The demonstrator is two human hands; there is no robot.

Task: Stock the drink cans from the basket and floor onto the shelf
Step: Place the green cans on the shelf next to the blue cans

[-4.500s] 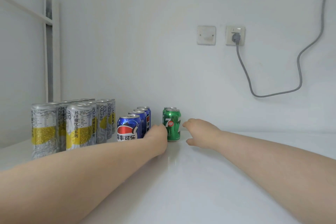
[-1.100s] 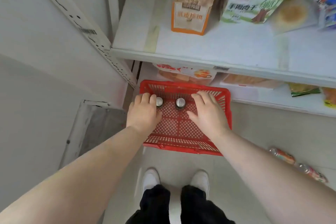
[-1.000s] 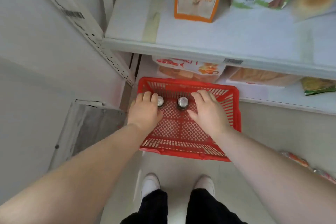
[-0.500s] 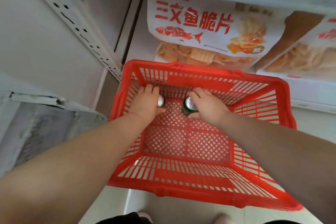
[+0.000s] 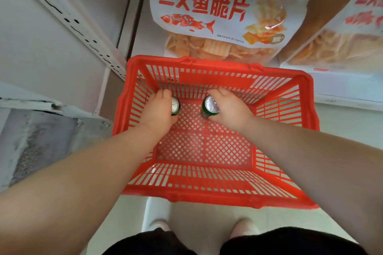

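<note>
**Both hands closed on green cans inside the red basket**

We look straight down into a red plastic basket (image 5: 209, 194) standing on the floor. Our left hand (image 5: 158, 113) is wrapped around a green drink can (image 5: 175, 105) at the basket's far left, about eleven o'clock from the centre of its mesh bottom; only the silver top and a strip of green side show past the fingers. Our right hand (image 5: 229, 107) grips a second green can (image 5: 209, 106) at about twelve o'clock, fingers curled around its right side, the silver lid with its pull tab in full view. Both cans are upright, apart from each other, near the far wall. We cannot tell whether either has left the mesh. We see nothing else in the basket.

Beyond the far rim, at twelve o'clock, a bag of salmon crisps (image 5: 215, 18) lies on the low white shelf (image 5: 348, 95), with a second snack bag (image 5: 339, 33) beside it at two o'clock. A perforated white shelf upright (image 5: 68, 18) runs at ten o'clock. Our white shoes (image 5: 244, 226) and dark trousers (image 5: 269, 242) show at six o'clock.
</note>
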